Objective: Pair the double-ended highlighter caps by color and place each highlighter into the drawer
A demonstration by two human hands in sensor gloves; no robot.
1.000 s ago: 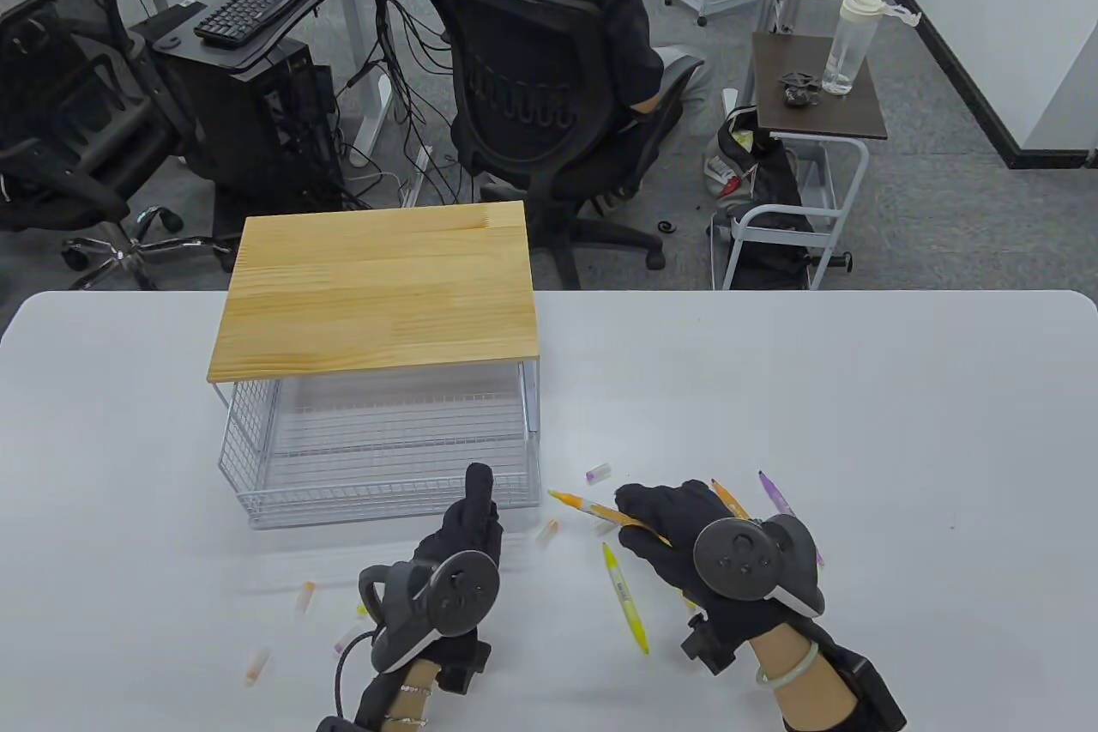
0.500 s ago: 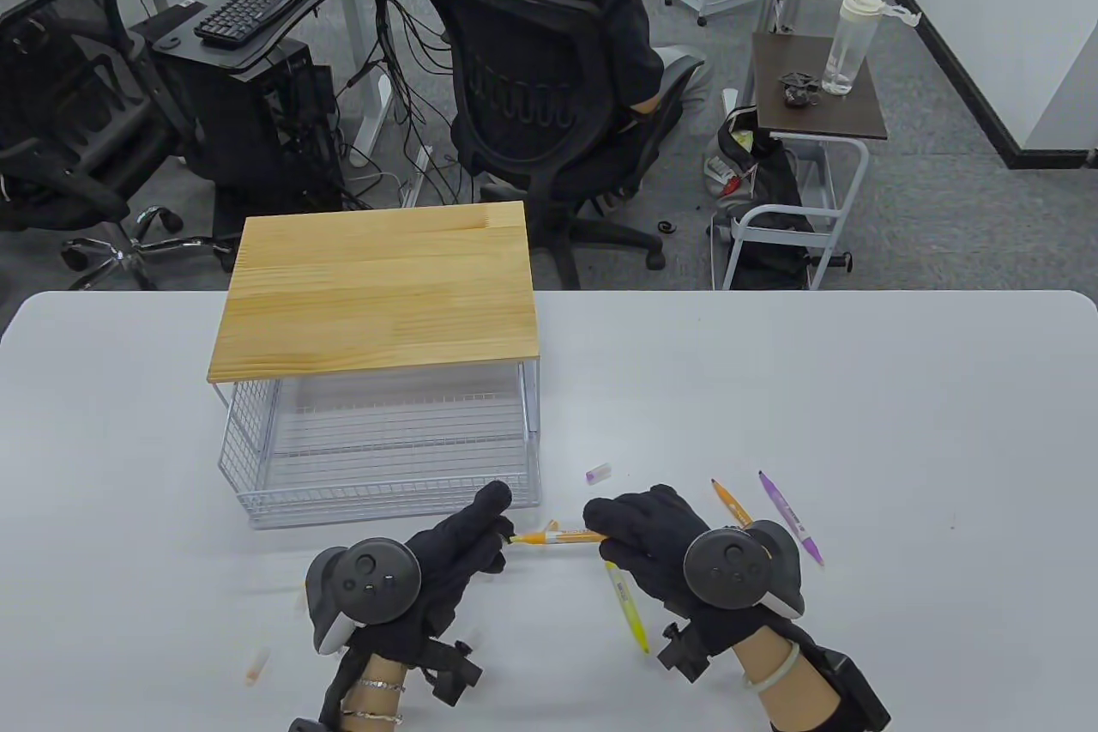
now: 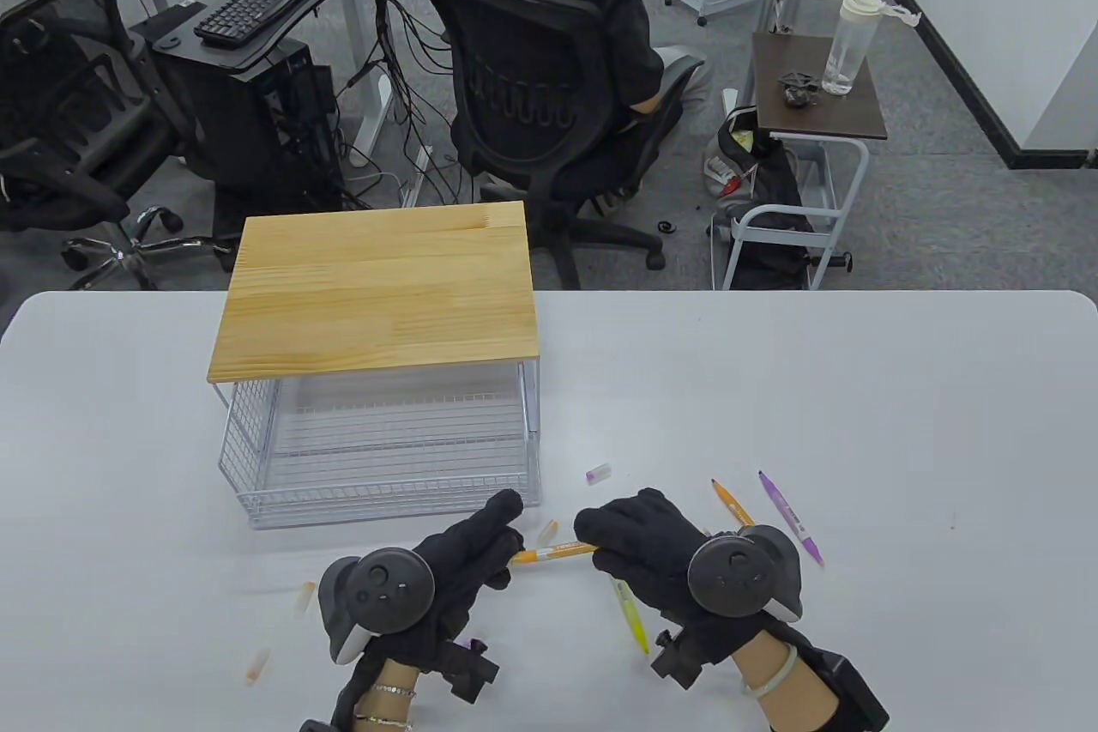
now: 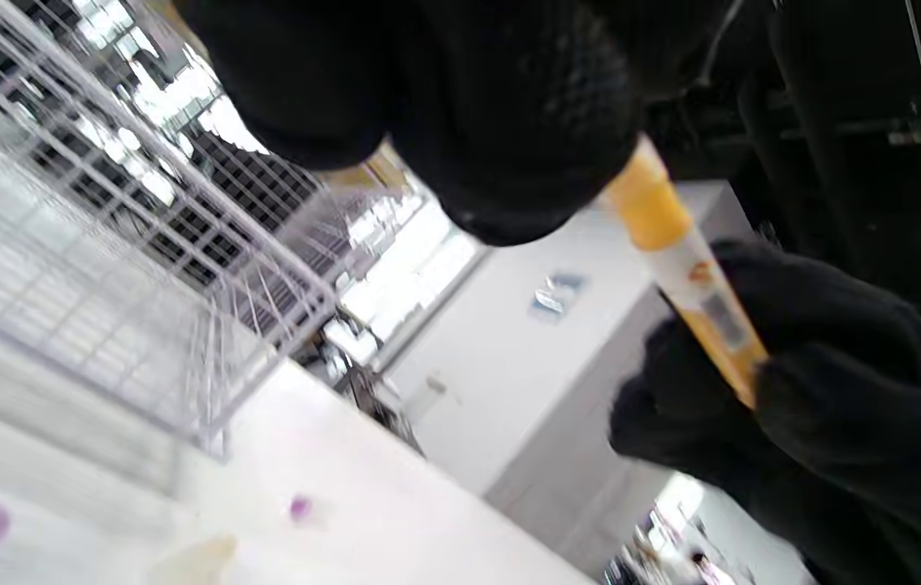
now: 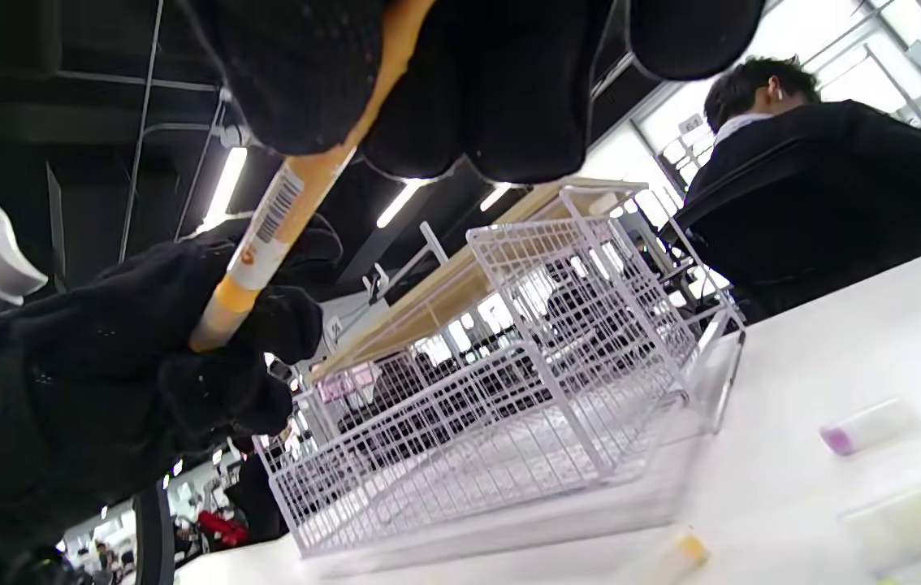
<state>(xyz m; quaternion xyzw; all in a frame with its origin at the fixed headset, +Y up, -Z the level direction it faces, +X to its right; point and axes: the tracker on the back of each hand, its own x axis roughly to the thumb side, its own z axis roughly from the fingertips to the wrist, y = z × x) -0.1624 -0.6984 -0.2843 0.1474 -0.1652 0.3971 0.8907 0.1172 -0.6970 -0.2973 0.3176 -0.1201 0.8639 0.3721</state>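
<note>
An orange highlighter [image 3: 553, 552] lies level between both hands, just above the table in front of the wire drawer [image 3: 377, 500]. My left hand [image 3: 508, 541] pinches its left end, and the fingers [image 4: 509, 122] hide the tip. My right hand [image 3: 598, 541] grips the other end, its fingers [image 5: 306, 73] curled round the barrel [image 5: 274, 219]. On the table lie a yellow highlighter [image 3: 630, 616], a second orange one [image 3: 731, 503] and a purple one [image 3: 791, 517]. Loose caps lie about: purple [image 3: 598, 473], orange [image 3: 546, 528], and two at the left [image 3: 304, 597].
The drawer stands pulled out under a wooden top [image 3: 377, 294], and its basket [image 5: 509, 406] holds nothing. Another cap [image 3: 257, 665] lies near the front edge. A person sits in an office chair [image 3: 532, 97] behind the table.
My left hand came down from the drawer front and took the highlighter's left end. My right hand swung the highlighter level and shifted a little left.
</note>
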